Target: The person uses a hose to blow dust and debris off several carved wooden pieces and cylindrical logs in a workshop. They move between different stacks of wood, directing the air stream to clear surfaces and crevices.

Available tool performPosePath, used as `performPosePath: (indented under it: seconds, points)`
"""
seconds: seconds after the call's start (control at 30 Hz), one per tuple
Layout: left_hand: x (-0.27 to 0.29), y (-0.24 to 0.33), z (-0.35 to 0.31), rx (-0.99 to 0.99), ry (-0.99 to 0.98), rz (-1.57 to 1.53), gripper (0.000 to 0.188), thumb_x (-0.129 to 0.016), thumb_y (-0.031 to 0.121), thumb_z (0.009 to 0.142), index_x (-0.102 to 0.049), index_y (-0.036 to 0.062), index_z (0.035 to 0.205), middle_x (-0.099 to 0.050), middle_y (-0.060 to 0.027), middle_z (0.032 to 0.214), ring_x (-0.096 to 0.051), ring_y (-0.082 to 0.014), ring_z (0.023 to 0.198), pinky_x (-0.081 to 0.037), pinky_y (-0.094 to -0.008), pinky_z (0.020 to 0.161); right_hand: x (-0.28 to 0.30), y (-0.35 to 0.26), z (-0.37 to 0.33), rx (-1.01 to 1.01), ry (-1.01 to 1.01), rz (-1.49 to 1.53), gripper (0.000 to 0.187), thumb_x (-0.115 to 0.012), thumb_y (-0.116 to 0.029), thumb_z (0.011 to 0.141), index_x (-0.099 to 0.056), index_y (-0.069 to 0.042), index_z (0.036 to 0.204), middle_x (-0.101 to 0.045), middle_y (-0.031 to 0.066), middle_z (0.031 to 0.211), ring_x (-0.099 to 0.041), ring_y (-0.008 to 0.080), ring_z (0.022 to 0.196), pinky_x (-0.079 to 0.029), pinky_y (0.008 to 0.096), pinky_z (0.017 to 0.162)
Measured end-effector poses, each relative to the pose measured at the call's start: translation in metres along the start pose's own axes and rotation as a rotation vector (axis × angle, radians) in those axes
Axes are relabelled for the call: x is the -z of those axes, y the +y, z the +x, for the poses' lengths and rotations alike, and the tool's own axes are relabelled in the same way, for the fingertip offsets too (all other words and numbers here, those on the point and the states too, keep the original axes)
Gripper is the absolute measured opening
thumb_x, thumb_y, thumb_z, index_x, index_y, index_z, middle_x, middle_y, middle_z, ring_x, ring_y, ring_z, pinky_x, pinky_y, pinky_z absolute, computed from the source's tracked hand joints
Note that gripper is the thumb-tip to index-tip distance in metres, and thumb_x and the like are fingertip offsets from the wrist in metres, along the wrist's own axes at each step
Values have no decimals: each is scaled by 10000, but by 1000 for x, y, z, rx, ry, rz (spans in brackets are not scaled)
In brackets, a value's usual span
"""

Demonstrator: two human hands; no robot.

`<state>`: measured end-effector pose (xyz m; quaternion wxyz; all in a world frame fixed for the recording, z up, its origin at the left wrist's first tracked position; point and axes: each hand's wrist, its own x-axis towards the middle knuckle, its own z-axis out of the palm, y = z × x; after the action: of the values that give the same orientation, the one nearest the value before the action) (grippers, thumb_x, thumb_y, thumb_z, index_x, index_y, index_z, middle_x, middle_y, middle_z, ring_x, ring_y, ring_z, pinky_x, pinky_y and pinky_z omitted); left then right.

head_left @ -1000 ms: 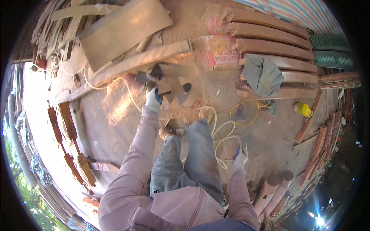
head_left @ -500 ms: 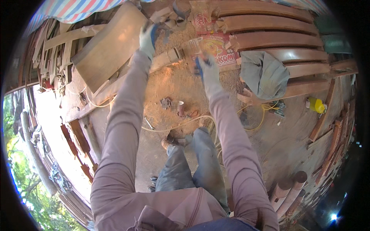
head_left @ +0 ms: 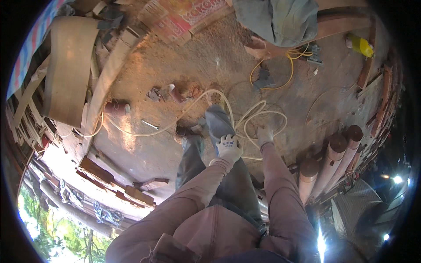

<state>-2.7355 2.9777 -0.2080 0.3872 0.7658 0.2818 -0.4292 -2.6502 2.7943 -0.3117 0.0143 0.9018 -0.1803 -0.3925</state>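
Note:
My left hand (head_left: 229, 149), in a white work glove with blue at its edge, is in front of my right leg. Its fingers curl downward beside the pale hose (head_left: 265, 112); whatever lies under them is hidden. Close to the hose's loops is my right hand (head_left: 265, 135), also gloved, low over the floor. Its fingers are smeared, so a grip on the hose cannot be made out. The hose runs in loose coils past my feet and off to the left.
A curved wooden panel (head_left: 70, 70) leans at the left. Printed cardboard (head_left: 184, 17) and a grey cloth (head_left: 280, 22) lie ahead. A yellow cable (head_left: 291, 72), a reddish-brown roll (head_left: 116, 108) and a small metal tool (head_left: 150, 124) are on the dusty floor. Round posts (head_left: 335, 149) stand at the right.
Both hands have come back from the far boards toward my legs and the hose. My view has turned, so the panel and cardboard sit farther left. Hose loops now show beside my right hand.

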Motion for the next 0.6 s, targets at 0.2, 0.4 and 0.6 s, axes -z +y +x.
performPosePath:
  seconds: [0.2,0.4,0.6]
  points:
    - [1,9,19,-49,28,-18,253,-590,292,802,-651,138,992,-615,-56,1091,-480,-293,1167,-372,-533,938,2,-81,168,193,129,-51,500,-584,-302,823,-466,-141,1281,-351,262,1386,-486,452,1146,-445,501,927]
    - [10,4,23,-193,41,37,209,-667,280,750,-674,158,919,-644,-37,1028,-535,-313,1088,-409,-499,896,-3,-133,303,-93,219,-82,1005,-688,-527,751,-65,-273,1499,-91,250,1510,-306,550,1277,-362,494,1053]
    - [2,-8,24,-212,0,4,174,-700,275,716,-653,159,837,-621,-20,1020,-538,-304,1076,-424,-528,840,-64,-124,382,204,-9,88,532,-656,-423,810,-548,-204,1283,-496,121,1344,-482,354,1215,-418,467,970]
